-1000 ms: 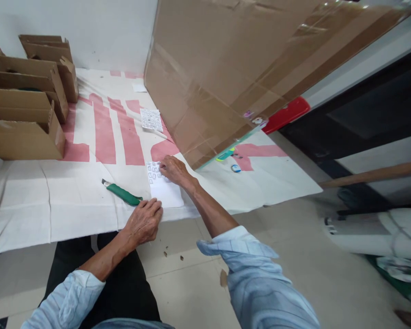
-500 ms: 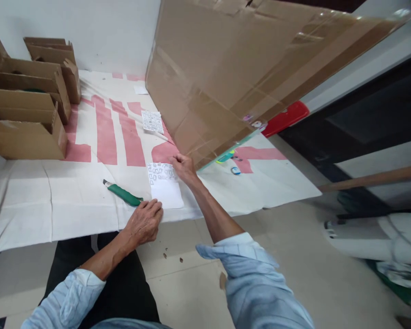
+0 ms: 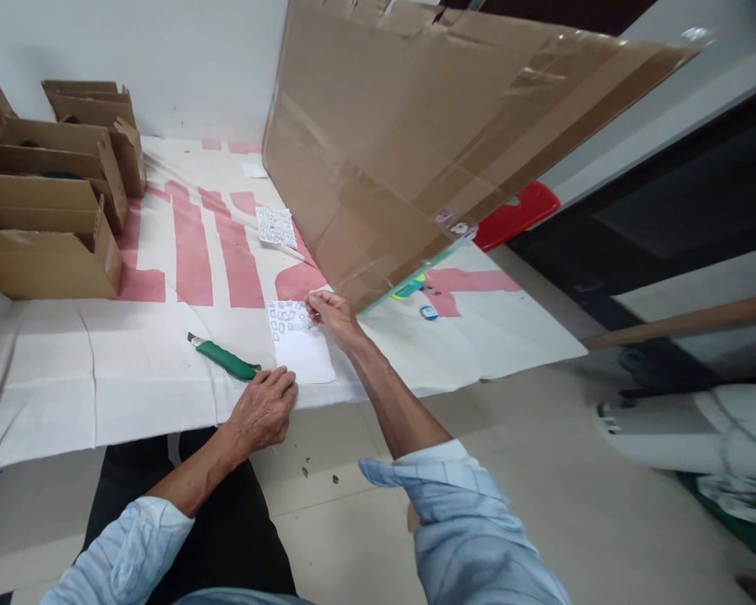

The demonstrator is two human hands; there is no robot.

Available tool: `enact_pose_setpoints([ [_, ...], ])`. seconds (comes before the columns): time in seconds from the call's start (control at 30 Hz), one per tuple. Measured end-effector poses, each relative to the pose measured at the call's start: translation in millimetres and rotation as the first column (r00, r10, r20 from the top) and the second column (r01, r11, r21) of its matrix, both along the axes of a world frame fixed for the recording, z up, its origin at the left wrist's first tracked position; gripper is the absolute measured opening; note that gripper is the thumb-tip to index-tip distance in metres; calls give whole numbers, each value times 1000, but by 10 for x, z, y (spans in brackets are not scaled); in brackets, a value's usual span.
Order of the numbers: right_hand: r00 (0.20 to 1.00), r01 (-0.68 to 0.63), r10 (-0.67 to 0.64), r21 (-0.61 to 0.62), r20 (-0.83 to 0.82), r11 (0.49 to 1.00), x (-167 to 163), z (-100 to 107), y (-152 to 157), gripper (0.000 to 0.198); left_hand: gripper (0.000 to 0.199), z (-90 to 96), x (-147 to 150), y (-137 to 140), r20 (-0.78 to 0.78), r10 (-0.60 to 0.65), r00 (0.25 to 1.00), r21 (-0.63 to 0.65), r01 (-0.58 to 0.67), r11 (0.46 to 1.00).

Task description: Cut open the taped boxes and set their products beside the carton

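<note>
A white sheet of paper lies at the front edge of the cloth-covered table, with rows of small drawn shapes across its upper part. At its lower left corner my left hand rests, fingers bent together over the corner and the table edge; the thumb is hidden. My right hand is closed in a pinch over the sheet's upper right part. Whatever sits between those fingertips is too small to make out. Just left of the sheet lies a green utility knife, its handle end close to my left hand.
A large taped cardboard box stands right behind the sheet. Several open cardboard boxes sit at the left. Farther back lies a patterned paper. A tape roll and a green-yellow item lie at the right.
My right hand has shifted slightly left and down, from the sheet's top right edge onto its drawn shapes. My left hand stays at the corner. The camera view has shifted a little.
</note>
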State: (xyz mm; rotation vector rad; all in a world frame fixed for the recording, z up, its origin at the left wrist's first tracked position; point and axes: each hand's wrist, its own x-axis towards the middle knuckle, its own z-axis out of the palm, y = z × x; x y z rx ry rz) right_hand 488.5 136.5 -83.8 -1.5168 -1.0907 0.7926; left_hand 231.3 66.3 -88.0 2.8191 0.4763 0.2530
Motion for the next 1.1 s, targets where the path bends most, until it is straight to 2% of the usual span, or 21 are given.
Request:
enact_pose_setpoints([
  [0.17, 985, -25, 17, 44, 172, 999, -134, 80, 21, 25, 39, -42, -1, 6, 20, -4, 1000, -2, 4, 1000],
  [0.3, 923, 12, -77, 172, 377, 985, -235, 144, -79, 13, 42, -59, -1, 4, 24, -6, 1000, 10, 6, 1000],
  [0.4, 806, -9, -170, 299, 567, 954, -343, 94, -370, 14, 40, -65, -1, -3, 20, -1, 1000, 29, 0, 1000],
  [0.57, 649, -66, -216, 337, 729, 939, -545, -221, -1059, 20, 40, -95, 0, -15, 21, 11, 1000, 56, -12, 998],
  [0.67, 606, -49, -233, 328, 761, 943, -620, -453, -1331, 22, 46, -110, 1, -19, 1, 15, 1000, 73, -15, 997],
  [0.8, 592, -15, -279, 356, 756, 934, -680, -673, -1434, 25, 55, -128, 0, -14, -28, 22, 999, 102, -19, 995],
  [0.93, 602, 34, -323, 381, 730, 924, -721, -763, -1415, 30, 51, -133, -19, -12, -25, 15, 1000, 114, -13, 993],
  [1.1, 615, 70, -299, 327, 730, 942, -732, -794, -1401, 33, 40, -108, -89, -66, -10, 16, 1000, 123, -15, 992],
])
